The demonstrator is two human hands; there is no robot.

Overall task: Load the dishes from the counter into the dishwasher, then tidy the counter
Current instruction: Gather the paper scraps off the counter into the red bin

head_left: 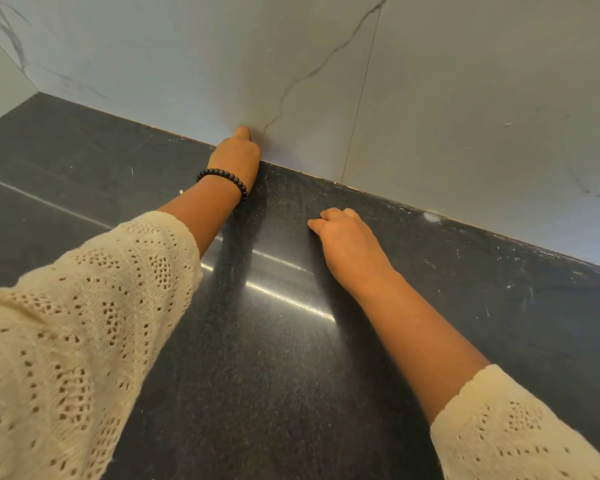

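No dishes are in view. My left hand (236, 154) reaches to the back of the dark stone counter (274, 375), where it meets the pale marble wall (465, 98). Its fingers are curled under and out of sight, and nothing shows in it. A black bead bracelet circles that wrist. My right hand (343, 237) rests on the counter a little nearer and to the right. Its fingers are curled under against the stone and hold nothing visible.
The counter runs left into a corner (37, 93) where a side wall meets the back wall. A small white smudge (431, 217) and faint scratches mark the counter's back edge on the right. Cream knitted sleeves cover both forearms near the camera.
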